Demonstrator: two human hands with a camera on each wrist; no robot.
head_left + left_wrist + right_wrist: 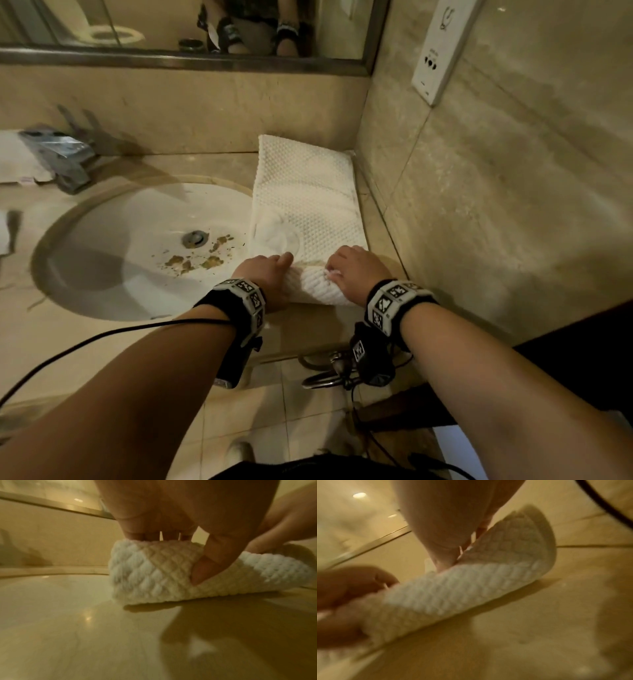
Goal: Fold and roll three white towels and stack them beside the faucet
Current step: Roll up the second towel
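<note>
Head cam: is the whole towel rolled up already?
No: only the near end of the towel is rolled under both hands; the rest lies flat on the counter.

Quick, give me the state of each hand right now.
Left hand: fingers and thumb curled round the rolled end of the white towel.
Right hand: fingers curled over the same roll, gripping it.

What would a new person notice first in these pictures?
Both hands, the left hand and the right hand, grip the rolled near end of a white towel on the counter right of the sink. Brown debris lies beside the drain.
</note>
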